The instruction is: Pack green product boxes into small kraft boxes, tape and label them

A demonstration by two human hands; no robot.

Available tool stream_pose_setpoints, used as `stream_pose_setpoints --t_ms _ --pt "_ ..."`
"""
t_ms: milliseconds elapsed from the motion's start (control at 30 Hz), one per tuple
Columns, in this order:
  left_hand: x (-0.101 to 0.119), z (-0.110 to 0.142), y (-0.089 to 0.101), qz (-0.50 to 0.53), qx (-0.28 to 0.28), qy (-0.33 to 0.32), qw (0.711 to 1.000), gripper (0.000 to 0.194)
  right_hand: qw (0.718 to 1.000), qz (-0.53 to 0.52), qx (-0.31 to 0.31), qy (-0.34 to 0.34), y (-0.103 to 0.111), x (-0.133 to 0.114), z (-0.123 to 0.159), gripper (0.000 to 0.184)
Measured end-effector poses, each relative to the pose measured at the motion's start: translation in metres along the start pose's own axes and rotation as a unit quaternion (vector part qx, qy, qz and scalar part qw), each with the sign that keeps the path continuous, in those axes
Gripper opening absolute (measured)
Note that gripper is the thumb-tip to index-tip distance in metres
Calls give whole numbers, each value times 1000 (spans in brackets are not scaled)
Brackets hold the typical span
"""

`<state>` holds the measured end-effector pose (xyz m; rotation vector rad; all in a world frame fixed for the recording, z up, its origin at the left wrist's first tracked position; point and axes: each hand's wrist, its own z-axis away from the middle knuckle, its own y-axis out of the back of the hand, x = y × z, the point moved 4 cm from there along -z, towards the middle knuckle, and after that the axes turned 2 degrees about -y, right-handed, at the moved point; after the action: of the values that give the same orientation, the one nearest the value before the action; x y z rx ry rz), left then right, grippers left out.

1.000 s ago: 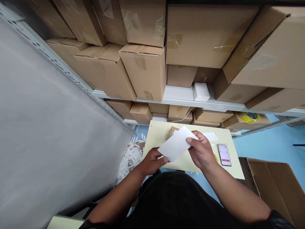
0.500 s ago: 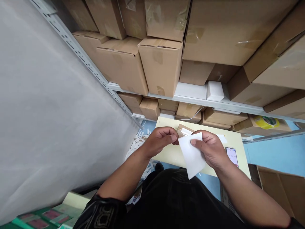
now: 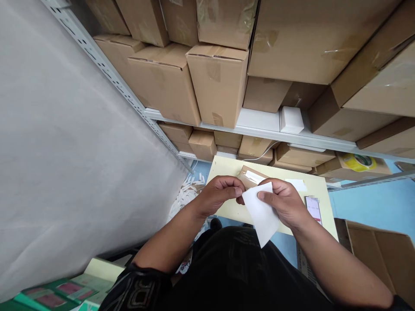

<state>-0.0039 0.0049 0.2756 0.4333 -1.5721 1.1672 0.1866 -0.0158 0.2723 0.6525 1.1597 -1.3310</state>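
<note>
A sheet of white paper [image 3: 262, 216] hangs tilted in front of my body, its lower corner pointing down. My right hand [image 3: 285, 203] grips it near the upper right, thumb on top. At the sheet's upper left corner, my left hand [image 3: 222, 194] is closed in a pinch, fingertips touching that corner. Behind the hands, a small brown carton [image 3: 248, 172] with a white label lies on the pale yellow table [image 3: 231, 210]. A phone [image 3: 313, 210] with a lit screen rests at the table's right side, near another white paper slip [image 3: 297, 185].
Metal shelving [image 3: 227, 125] packed with cardboard boxes [image 3: 217, 86] stands ahead, with a yellow tape roll [image 3: 359, 163] on a lower box. White paper strips [image 3: 183, 198] pile up on the floor at left. An open carton [image 3: 382, 255] sits at right, green packages [image 3: 55, 293] at lower left.
My left hand has shifted from the sheet's lower edge to its upper left corner, and the sheet has turned to hang downward. My view has swung left.
</note>
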Motion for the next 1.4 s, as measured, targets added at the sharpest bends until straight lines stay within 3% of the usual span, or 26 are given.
stream_pose_setpoints --t_ms 167,267,300,367,433,533,600,700,833,1200,1400 --pt "-4 3 -4 33 -17 3 999 26 1000 27 -6 6 -2 3 3 31" --pt "-5 4 -2 14 -2 -7 1000 26 984 125 60 110 3 -6 9 25" --pt "-5 4 0 0 10 -15 1000 26 963 178 99 179 6 -12 12 20" --pt "-5 5 2 -25 35 -27 999 26 882 297 154 330 7 -24 22 8" --pt "-6 6 1 -34 42 -25 998 28 782 398 151 455 5 -30 32 10" --pt "-7 7 -6 -19 20 -11 1000 31 651 483 122 573 1 -30 43 26" --pt "-7 7 -11 -3 15 -10 1000 31 592 505 121 617 0 -27 46 31" --pt "-6 5 -13 25 38 -8 999 29 549 510 126 650 -1 -24 48 28" --pt "-9 0 -12 36 65 -3 997 27 537 511 124 660 -1 -24 47 24" --pt "-16 -8 -9 28 71 -11 997 26 567 497 112 647 2 -20 39 30" --pt "-17 -12 -6 23 63 -38 997 28 638 471 97 601 2 -10 28 43"
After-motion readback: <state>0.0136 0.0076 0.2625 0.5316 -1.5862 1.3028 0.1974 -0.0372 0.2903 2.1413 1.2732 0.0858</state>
